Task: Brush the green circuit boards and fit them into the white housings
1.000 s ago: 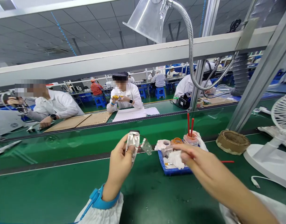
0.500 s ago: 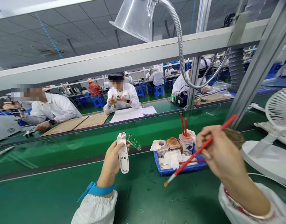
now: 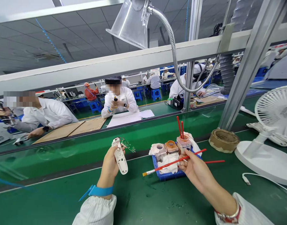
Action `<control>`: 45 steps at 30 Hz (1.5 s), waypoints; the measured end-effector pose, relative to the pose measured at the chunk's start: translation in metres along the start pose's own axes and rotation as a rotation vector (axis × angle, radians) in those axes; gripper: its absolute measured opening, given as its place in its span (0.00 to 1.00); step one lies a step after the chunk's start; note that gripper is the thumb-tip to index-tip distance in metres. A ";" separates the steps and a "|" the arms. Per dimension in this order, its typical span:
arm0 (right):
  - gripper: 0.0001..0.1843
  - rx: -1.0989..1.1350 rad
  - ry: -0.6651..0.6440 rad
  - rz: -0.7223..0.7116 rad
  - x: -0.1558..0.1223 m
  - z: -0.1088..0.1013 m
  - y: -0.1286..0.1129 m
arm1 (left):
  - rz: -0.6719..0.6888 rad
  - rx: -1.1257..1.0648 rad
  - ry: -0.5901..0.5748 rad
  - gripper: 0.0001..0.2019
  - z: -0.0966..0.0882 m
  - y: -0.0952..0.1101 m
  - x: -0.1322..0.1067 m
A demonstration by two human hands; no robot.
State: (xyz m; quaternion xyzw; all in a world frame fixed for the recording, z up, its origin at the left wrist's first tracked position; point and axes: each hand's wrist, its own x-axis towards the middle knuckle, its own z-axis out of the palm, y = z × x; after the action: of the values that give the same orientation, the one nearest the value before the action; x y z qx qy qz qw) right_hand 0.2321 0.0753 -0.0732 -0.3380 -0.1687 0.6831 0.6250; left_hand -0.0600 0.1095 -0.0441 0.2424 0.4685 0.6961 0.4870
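Observation:
My left hand (image 3: pixel 110 163) is closed round a white plastic housing (image 3: pixel 121 160), long and rounded, held upright with a slight tilt. A small green circuit board (image 3: pixel 128 145) hangs off its top right on thin wires. In my right hand (image 3: pixel 195 168) a red-handled paintbrush (image 3: pixel 168 164) is pinched, its tan bristles pointing left toward the housing but apart from it. Under that hand sits a blue tray (image 3: pixel 166 177) with a crumpled white cloth (image 3: pixel 168 165), an orange-rimmed jar (image 3: pixel 171 147), a stained jar (image 3: pixel 159 150) and a bottle (image 3: pixel 183 143) with two red sticks. Another red handle (image 3: pixel 215 161) juts out right.
A brown tape roll (image 3: pixel 224 140) and a white fan (image 3: pixel 260 150) stand at the right, with a white USB cable (image 3: pixel 247 178) in front. A lamp (image 3: pixel 131 23) hangs overhead. Across the green divider (image 3: pixel 75 153) sit co-workers in white coats.
My right hand has moved left and down over the tray, bringing the brush closer to the housing and more level. My left hand still holds the housing. The view has shifted slightly.

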 end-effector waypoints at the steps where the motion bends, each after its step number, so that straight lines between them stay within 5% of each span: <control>1: 0.09 0.011 -0.002 -0.015 -0.001 -0.005 0.000 | -0.020 -0.010 0.007 0.05 0.000 -0.004 0.007; 6: 0.13 0.054 0.009 -0.050 -0.007 -0.022 0.004 | -0.145 0.020 -0.007 0.04 0.018 -0.041 0.052; 14: 0.17 0.068 -0.057 0.056 -0.015 -0.013 0.016 | -0.265 0.047 -0.201 0.15 0.126 -0.097 0.108; 17: 0.18 0.065 -0.074 0.068 -0.014 -0.015 0.018 | -0.302 0.077 -0.260 0.17 0.138 -0.097 0.115; 20: 0.17 0.060 -0.096 0.064 -0.013 -0.017 0.017 | -0.267 0.127 -0.227 0.13 0.112 -0.092 0.116; 24: 0.16 -0.004 -0.168 -0.016 -0.018 -0.018 0.014 | -0.064 0.154 -0.143 0.08 0.047 -0.084 0.096; 30: 0.16 -0.063 -0.255 0.009 -0.031 -0.023 0.023 | 0.142 0.200 0.007 0.20 -0.051 -0.068 0.017; 34: 0.13 -0.112 -0.286 0.138 -0.041 -0.030 0.039 | 0.176 0.242 0.166 0.12 -0.100 -0.060 -0.036; 38: 0.10 -0.163 -0.289 0.249 -0.045 -0.036 0.051 | 0.203 0.260 0.275 0.07 -0.123 -0.056 -0.061; 45: 0.10 -0.212 -0.274 0.293 -0.043 -0.039 0.039 | 0.303 0.357 0.290 0.17 -0.114 -0.071 -0.049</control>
State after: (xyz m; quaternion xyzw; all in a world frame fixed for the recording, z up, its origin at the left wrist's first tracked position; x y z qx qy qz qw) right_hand 0.2292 0.0201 -0.1152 -0.3267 -0.2723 0.7845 0.4513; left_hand -0.0985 0.0244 -0.1516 0.2894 0.6070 0.6950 0.2546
